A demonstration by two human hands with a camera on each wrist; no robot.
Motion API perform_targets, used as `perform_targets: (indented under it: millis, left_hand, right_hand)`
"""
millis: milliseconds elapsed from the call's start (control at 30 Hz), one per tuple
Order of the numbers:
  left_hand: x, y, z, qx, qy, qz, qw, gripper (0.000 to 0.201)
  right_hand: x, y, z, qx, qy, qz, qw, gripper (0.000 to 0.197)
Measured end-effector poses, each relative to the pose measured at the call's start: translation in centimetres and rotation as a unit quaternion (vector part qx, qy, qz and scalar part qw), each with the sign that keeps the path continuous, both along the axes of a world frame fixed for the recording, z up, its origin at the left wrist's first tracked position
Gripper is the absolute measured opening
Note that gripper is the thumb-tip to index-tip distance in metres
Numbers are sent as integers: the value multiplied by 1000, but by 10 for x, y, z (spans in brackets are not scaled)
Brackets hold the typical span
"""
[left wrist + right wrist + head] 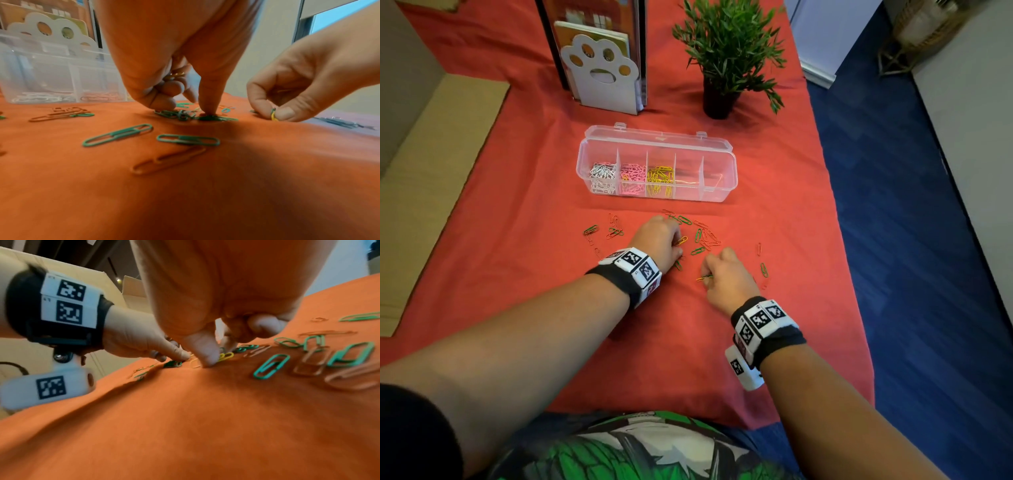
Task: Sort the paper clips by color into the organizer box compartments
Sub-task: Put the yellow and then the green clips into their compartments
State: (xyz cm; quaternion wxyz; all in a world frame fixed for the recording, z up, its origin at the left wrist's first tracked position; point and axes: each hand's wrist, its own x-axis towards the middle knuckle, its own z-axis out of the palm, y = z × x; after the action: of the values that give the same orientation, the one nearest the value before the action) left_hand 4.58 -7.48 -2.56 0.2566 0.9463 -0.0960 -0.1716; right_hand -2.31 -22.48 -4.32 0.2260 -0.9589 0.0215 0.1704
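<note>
The clear organizer box [717, 192] lies open on the red cloth, with white, pink and yellow clips in its three left compartments. Loose green paper clips [698, 235] and orange ones [614, 219] lie scattered in front of it. My left hand [675, 247] is curled, with yellow clips [176, 75] tucked under its fingers, and its forefinger presses a green clip [211, 118] on the cloth. Just to the right, my right hand [709, 278] pinches a yellow paper clip [225, 356] between thumb and forefinger at cloth level; a green clip seems hooked to it.
A white paw-shaped book holder [604, 77] and a potted plant [726, 58] stand behind the box. A cardboard sheet [431, 164] lies at the left. The table's right edge [839, 240] drops to blue carpet. Clips lie on both sides of my hands.
</note>
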Motion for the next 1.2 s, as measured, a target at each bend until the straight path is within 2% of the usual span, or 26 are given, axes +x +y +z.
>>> perform_targets:
  millis: [100, 233, 433, 600, 700, 800, 900, 967, 1000, 1067, 1133, 1200]
  left_hand:
    - [-6, 4, 2, 17, 13, -7, 1000, 38]
    - [-12, 10, 2, 24, 35, -8, 999, 44]
    - [-10, 5, 3, 14, -8, -1, 1000, 28]
    - [-7, 1, -5, 34, -24, -40, 998, 22]
    - [-7, -3, -8, 52, -31, -60, 996, 24]
    - [-7, -4, -8, 61, -44, -65, 995, 26]
    - [-5, -5, -8, 23, -63, -63, 996, 26]
    - [-2, -4, -10, -2, -64, -95, 993, 32]
    - [-2, -3, -11, -3, -63, -110, 992, 30]
    - [0, -1, -12, 13, -58, -116, 991, 21]
    - [1, 2, -16, 23, -56, -106, 992, 19]
    - [2, 6, -20, 27, -54, -97, 993, 20]
  right_hand:
    - [13, -2, 3, 53, -10, -49, 997, 7]
    - [34, -16, 13, 106, -40, -131, 985, 17]
    - [34, -27, 14, 54, -60, -145, 986, 17]
    - [25, -13, 6, 21, -67, -68, 995, 15]
    - [23, -5, 1, -41, -62, -6, 997, 20]
    - [23, -3, 0, -79, -68, 13, 994, 17]
    - [26, -3, 3, -81, -53, 17, 995, 14]
    - [28, -4, 3, -36, -41, -21, 998, 9]
    - [31, -5, 4, 4, -33, -63, 997, 6]
    - [35, -7, 7, 114, 1, -171, 979, 14]
    - [37, -8, 13, 257, 43, -265, 928, 20]
    - [39, -10, 24, 405, 87, -329, 848, 27]
